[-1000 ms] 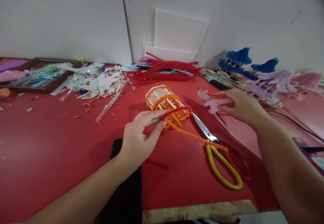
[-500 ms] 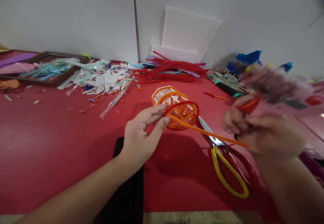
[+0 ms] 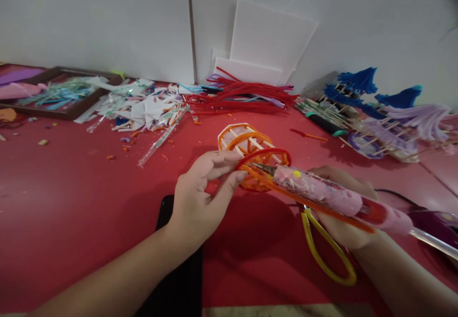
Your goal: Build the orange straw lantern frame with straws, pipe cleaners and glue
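Observation:
My left hand (image 3: 209,195) pinches the near rim of a small round cage (image 3: 265,141), built of white sticks and rings of orange and red pipe cleaner. From that rim a loose orange pipe cleaner (image 3: 307,202) runs right, partly behind the glue gun. My right hand (image 3: 345,212) is wrapped round a pink hot glue gun (image 3: 318,190) with a clear glue stick out of its back. The gun's metal nozzle is at the red rim, close to my left fingertips; whether it touches cannot be made out. Yellow-handled scissors (image 3: 331,255) lie below my right hand, blades mostly hidden.
A black phone-like slab (image 3: 179,279) lies under my left forearm. Behind are red pipe cleaners (image 3: 239,97), white scraps (image 3: 150,111), a brown frame (image 3: 67,111) and white boards (image 3: 270,40). Small blue umbrella-like crafts (image 3: 358,80) stand at right; a dark cord (image 3: 397,195) trails there.
My right hand has brought the glue gun in from the right, nozzle now at the cage's rim. My left hand keeps its pinch. The view has shifted slightly.

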The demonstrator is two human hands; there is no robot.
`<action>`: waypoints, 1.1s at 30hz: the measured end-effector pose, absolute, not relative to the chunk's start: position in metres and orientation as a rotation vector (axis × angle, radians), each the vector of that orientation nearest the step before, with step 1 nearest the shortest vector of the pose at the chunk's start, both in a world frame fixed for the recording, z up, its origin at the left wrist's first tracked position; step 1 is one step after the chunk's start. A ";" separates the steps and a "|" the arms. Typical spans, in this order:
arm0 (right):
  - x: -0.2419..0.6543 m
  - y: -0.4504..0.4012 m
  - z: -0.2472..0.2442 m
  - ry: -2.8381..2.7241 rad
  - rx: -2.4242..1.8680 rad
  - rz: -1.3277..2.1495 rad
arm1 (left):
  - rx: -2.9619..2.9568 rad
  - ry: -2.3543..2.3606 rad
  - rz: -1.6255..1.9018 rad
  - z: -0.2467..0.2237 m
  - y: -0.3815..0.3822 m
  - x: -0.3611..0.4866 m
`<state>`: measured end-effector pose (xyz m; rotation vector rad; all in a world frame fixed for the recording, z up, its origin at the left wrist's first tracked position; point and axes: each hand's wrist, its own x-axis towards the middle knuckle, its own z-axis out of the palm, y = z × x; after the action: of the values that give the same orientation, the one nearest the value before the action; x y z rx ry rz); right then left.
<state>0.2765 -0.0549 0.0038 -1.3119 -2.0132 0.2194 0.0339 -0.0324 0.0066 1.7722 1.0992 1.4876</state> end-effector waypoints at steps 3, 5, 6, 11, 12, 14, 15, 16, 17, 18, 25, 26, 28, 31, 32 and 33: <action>0.270 -0.057 0.011 -2.098 -1.223 0.081 | 1.797 1.108 1.487 0.008 -0.033 0.034; 0.268 -0.056 0.012 -2.097 -1.244 0.006 | 1.807 1.110 1.483 0.008 -0.032 0.034; 0.267 -0.056 0.012 -2.103 -1.256 -0.023 | 1.808 1.110 1.483 0.008 -0.032 0.034; 0.266 -0.057 0.013 -2.137 -1.265 -0.116 | 1.819 1.119 1.480 0.008 -0.032 0.034; 0.265 -0.057 0.013 -2.143 -1.269 -0.124 | 1.818 1.119 1.478 0.008 -0.032 0.035; 0.264 -0.059 0.013 -2.133 -1.293 -0.126 | 1.802 1.115 1.473 0.008 -0.032 0.035; 0.264 -0.060 0.013 -2.119 -1.309 -0.118 | 1.788 1.114 1.467 0.007 -0.032 0.035; 0.263 -0.060 0.012 -2.096 -1.317 -0.114 | 1.771 1.111 1.460 0.007 -0.033 0.035; 0.263 -0.061 0.012 -2.070 -1.322 -0.116 | 1.752 1.107 1.452 0.006 -0.033 0.035; 0.263 -0.061 0.011 -2.047 -1.326 -0.118 | 1.733 1.101 1.445 0.005 -0.033 0.034; 0.274 -0.060 0.010 -2.123 -1.340 -0.110 | 1.675 1.087 1.441 0.003 -0.033 0.034; 0.276 -0.060 0.010 -2.134 -1.330 -0.123 | 1.671 1.084 1.446 0.003 -0.033 0.034; 0.279 -0.059 0.010 -2.135 -1.316 -0.118 | 1.667 1.081 1.449 0.004 -0.034 0.034; 0.283 -0.059 0.008 -2.104 -1.331 -0.045 | 1.674 1.079 1.448 0.004 -0.034 0.034; 0.284 -0.060 0.006 -2.054 -1.360 0.020 | 1.677 1.079 1.448 0.004 -0.034 0.034; 0.285 -0.060 0.004 -1.983 -1.393 0.087 | 1.680 1.077 1.450 0.004 -0.034 0.034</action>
<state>0.2846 -0.0600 0.0036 -1.3928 -1.9832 0.0870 0.0343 -0.0338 0.0038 1.6804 1.0775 1.4504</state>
